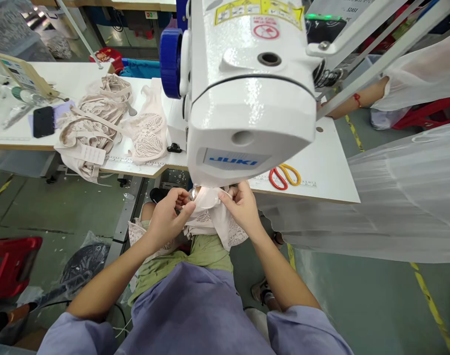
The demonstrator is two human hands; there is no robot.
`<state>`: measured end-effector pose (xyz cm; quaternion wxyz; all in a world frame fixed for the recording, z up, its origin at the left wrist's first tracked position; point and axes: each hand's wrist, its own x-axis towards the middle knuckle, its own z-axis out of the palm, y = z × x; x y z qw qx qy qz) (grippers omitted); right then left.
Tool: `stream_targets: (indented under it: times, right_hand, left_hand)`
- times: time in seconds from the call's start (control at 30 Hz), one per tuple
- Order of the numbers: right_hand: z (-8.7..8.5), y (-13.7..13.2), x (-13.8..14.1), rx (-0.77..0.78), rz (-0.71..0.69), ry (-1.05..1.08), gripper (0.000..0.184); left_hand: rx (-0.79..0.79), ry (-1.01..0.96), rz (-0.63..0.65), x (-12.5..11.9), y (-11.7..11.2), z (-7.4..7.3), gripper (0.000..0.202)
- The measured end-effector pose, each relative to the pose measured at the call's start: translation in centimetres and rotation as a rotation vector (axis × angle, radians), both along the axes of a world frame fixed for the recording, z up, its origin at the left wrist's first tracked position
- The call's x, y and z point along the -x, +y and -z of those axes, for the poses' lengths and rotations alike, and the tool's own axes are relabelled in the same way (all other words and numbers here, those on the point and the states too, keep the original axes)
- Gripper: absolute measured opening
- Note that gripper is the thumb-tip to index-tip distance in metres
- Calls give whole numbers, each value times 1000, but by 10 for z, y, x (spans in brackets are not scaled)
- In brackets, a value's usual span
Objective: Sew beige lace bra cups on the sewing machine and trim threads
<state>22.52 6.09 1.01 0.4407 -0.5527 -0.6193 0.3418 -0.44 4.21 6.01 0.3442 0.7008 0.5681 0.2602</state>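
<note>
A white sewing machine (243,133) marked JUKI stands right in front of me, its head hiding the needle area. Under its front edge I have a beige lace bra (210,207) between both hands, with part of it hanging over my lap. My left hand (173,212) pinches the fabric's left edge beside a metal part of the machine. On the other side, my right hand (242,207) grips the cloth between thumb and fingers. Lace cups show below the hands.
Left on the white table (143,169) lie a heap of beige bras (95,118), a single lace cup (147,135) and a black phone (43,122). Scissors with red and yellow handles (284,176) lie right of the machine. Another person's arm (358,101) and white sheer fabric (406,192) are at right.
</note>
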Motion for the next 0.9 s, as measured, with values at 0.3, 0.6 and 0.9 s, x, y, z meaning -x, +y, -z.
stream_targets:
  times: [0.3,0.6,0.9]
  right_hand:
    - [-17,-94,30,269,-233,159,31]
    - [11,-66,126,661,-188,1037,55]
    - [69,-90,123,143,-18,274,17]
  left_hand:
    - [525,-371,371,19,-5,3,43]
    - [331,-169,146,72,-32,-26,35]
    - [381,-221,-127,51,-46,69,38]
